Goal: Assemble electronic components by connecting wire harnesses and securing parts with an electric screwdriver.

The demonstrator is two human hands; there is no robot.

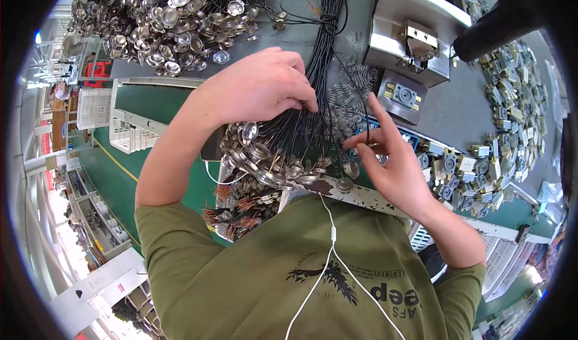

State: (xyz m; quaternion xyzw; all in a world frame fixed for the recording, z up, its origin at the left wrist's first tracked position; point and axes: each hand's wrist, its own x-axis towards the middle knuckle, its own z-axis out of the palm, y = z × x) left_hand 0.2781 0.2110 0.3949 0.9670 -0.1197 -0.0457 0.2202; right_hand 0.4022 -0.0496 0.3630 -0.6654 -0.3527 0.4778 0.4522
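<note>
My left hand (262, 87) is closed, its fingers curled down over a bundle of black wires (325, 51); whatever is between its fingertips is hidden. My right hand (391, 159) pinches a thin black wire (363, 108) between thumb and a bent finger, with the index finger stretched out. A pile of small coil springs (349, 93) lies between the hands. Below my left hand, round metal caps with black leads (259, 159) sit in a heap at the table's near edge. Close to my right hand are a few more metal caps (351, 170).
A large pile of wired metal caps (174, 33) covers the far left. A metal press fixture (415, 45) stands at the far right, with a square socket part (403, 95) before it. Many similar socket parts (463, 177) lie along the right. A dark handle (500, 27) juts in above.
</note>
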